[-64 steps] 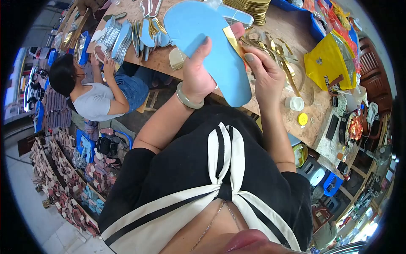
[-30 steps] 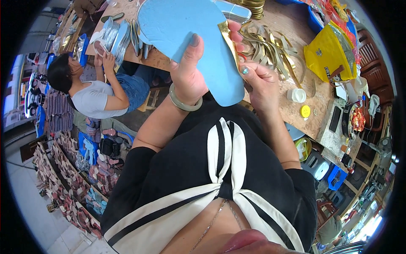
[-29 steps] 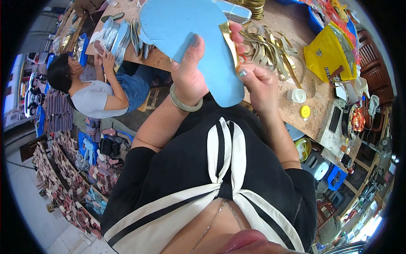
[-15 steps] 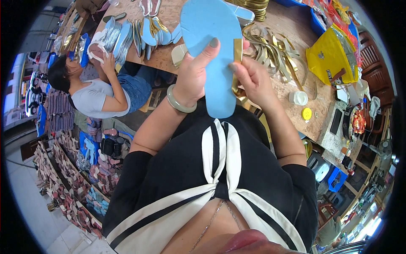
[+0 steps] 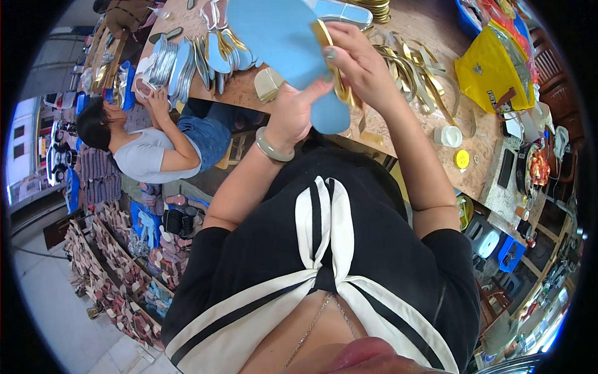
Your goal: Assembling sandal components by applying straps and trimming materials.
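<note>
A light blue shoe insole (image 5: pixel 277 37) is held up in front of me, tilted with its broad end away to the upper left. My left hand (image 5: pixel 291 117) grips it near the narrow end, thumb lying across the blue face. Along the insole's right edge runs a shiny gold strip (image 5: pixel 324 36). My right hand (image 5: pixel 362 70) pinches this strip against the edge, with fingers bent over it. The strip's lower part curls down beside the narrow end. What the fingers under the insole do is hidden.
Loose gold strips (image 5: pixel 414 71) lie tangled on the wooden table (image 5: pixel 430 162) at right, near a white jar (image 5: pixel 447 136), a yellow round lid (image 5: pixel 461 159) and a yellow bag (image 5: pixel 495 68). Stacked insoles (image 5: pixel 180 65) stand at left, where a co-worker (image 5: pixel 152 146) sits.
The insole has moved up and left and tilted. My right hand has shifted higher along the edge, with its fingers now over the gold strip; my left thumb has slid toward the narrow end.
</note>
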